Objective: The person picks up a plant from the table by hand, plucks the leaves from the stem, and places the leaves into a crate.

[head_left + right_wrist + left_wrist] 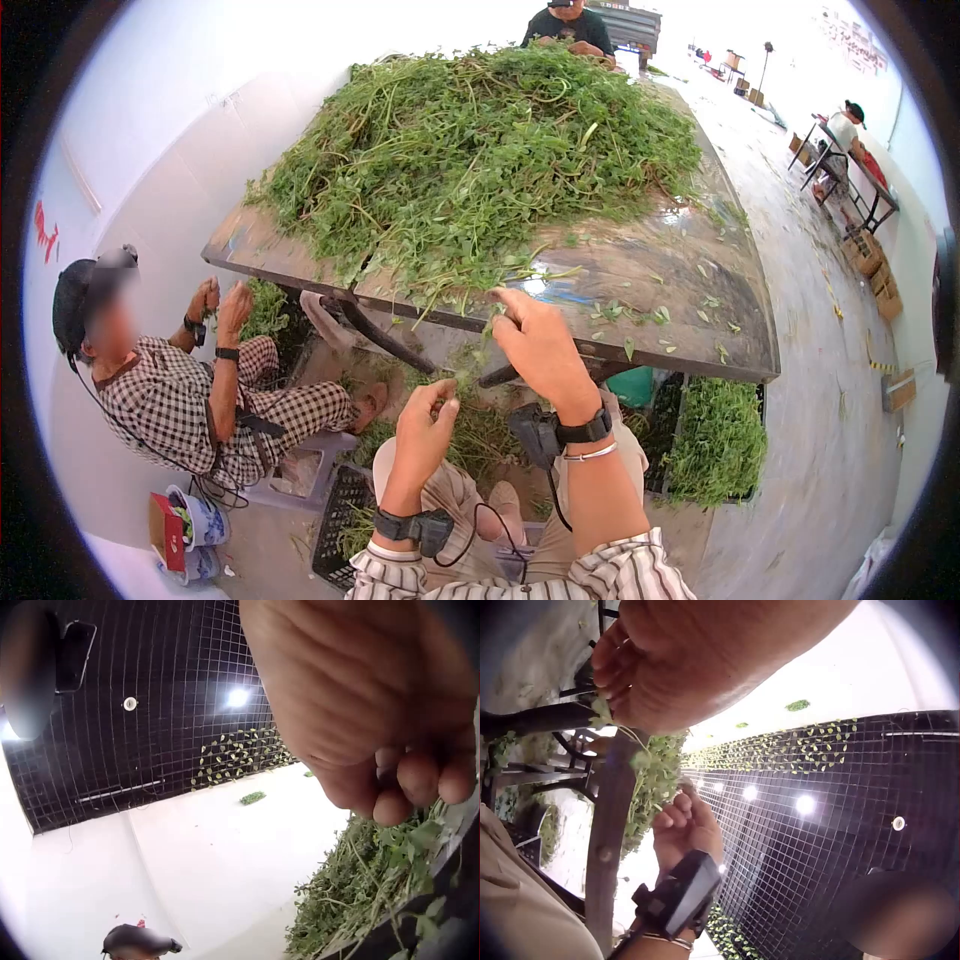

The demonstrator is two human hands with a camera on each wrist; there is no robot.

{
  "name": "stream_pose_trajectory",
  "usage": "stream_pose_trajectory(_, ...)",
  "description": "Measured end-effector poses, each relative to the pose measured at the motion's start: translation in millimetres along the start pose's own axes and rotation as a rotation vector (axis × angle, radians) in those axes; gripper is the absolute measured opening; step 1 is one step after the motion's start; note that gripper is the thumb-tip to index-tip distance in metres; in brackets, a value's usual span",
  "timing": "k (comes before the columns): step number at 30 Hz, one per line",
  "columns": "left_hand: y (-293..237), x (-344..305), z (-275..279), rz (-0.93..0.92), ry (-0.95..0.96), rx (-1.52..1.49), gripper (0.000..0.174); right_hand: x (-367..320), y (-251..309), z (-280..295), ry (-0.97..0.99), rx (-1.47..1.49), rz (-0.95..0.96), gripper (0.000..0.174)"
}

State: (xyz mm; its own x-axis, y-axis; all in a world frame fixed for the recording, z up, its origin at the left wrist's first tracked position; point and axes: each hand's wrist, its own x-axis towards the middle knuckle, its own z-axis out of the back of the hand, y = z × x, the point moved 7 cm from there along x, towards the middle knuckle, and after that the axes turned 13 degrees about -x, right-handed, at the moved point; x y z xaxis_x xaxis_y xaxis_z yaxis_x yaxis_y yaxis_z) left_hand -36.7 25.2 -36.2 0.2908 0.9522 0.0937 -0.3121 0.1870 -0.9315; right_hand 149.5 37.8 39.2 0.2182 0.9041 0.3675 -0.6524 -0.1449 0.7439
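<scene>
A big heap of leafy green stems (480,150) covers much of the wooden table (640,270). My left hand (425,430) is below the table's front edge, its fingers bent and thumb close to them. In the left wrist view, a thin green sprig (636,739) runs out from its fingertips. My right hand (545,350) is higher, at the table edge, with fingers bent toward the thumb. Small green leaves show beside its fingertips, and I cannot tell whether it pinches one. In the right wrist view, its curled fingers (416,780) overlap the heap's edge.
Loose leaves lie on the table's right part. Beneath it stand a crate of greens (715,440) and a black crate (335,530). A seated person (165,390) works at the left; another person (570,30) is behind the heap. Dark table legs (385,340) lie ahead of my knees.
</scene>
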Motion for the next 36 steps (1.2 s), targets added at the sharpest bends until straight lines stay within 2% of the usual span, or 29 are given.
stream_pose_trajectory(4,-5.5,2.6,-3.6,-0.047,-0.01,0.048,0.027,-3.0,-4.2,6.1,0.004,0.076,-0.041,0.034)
stream_pose_trajectory(7,-16.2,14.9,-2.3,-0.12,-0.047,-0.049,0.028,-0.4,-4.3,1.6,0.013,0.026,0.014,0.032)
stream_pose_trajectory(9,-38.7,25.9,0.5,-0.29,-0.091,0.083,0.029,0.3,-1.2,21.1,-0.166,0.15,-0.072,0.023)
stream_pose_trajectory(14,-67.5,66.0,-29.0,-0.35,0.033,0.03,0.027,-0.9,-14.8,41.5,-0.293,0.28,-0.206,0.02)
stream_pose_trajectory(16,-74.1,82.6,-49.5,-0.47,0.081,0.143,0.029,-0.3,-21.4,44.8,-0.323,0.314,-0.239,0.019)
stream_pose_trajectory(17,-78.5,89.7,-55.7,-0.465,0.083,0.141,0.029,-0.5,-22.9,45.3,-0.33,0.325,-0.235,0.019)
stream_pose_trajectory(19,-97.2,97.7,-69.5,-0.638,0.068,0.306,0.032,-1.2,-24.4,44.6,-0.334,0.334,-0.231,0.018)
stream_pose_trajectory(20,-97.7,103.5,-75.7,-0.663,0.062,0.366,0.033,-1.4,-24.6,44.2,-0.347,0.347,-0.23,0.018)
stream_pose_trajectory(24,-88.6,133.3,-95.4,-0.699,0.112,0.494,0.027,-1.0,-22.0,47.6,-0.364,0.354,-0.222,0.017)
stream_pose_trajectory(29,-83.2,151.1,-101.4,-0.626,0.103,0.544,0.015,-1.2,-25.3,51.4,-0.37,0.378,-0.226,0.016)
stream_pose_trajectory(36,-78.9,144.4,-99.2,-0.655,0.081,0.521,0.018,-1.9,-23.4,53.6,-0.377,0.451,-0.229,0.015)
